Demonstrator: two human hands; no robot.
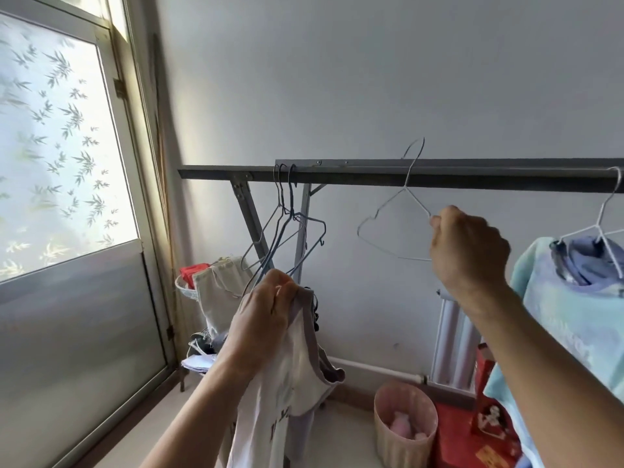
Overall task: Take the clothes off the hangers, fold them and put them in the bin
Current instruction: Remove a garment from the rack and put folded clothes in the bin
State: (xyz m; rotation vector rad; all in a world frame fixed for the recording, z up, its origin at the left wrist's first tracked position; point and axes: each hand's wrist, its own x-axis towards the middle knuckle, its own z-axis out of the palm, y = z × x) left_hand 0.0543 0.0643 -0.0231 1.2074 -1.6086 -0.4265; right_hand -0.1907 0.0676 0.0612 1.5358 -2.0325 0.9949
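Observation:
My left hand (266, 315) grips the neck of a white shirt with a grey collar (287, 383), which hangs down free of any hanger. My right hand (467, 251) pinches the right shoulder of an empty white wire hanger (388, 224), held in front of the grey metal rail (472, 175) with its hook above the rail. Several empty hangers (287, 228) hang on the rail at the left. A light blue shirt (567, 319) hangs on a white hanger (604, 228) at the right. A pink ribbed bin (405, 423) with pink cloth inside stands on the floor below.
A frosted window door (60, 163) fills the left side. A beige cloth bag (219, 292) and a white basket (185, 288) sit in the far corner. A white radiator (452, 346) lines the wall, with red boxes (486, 413) on the floor at the right.

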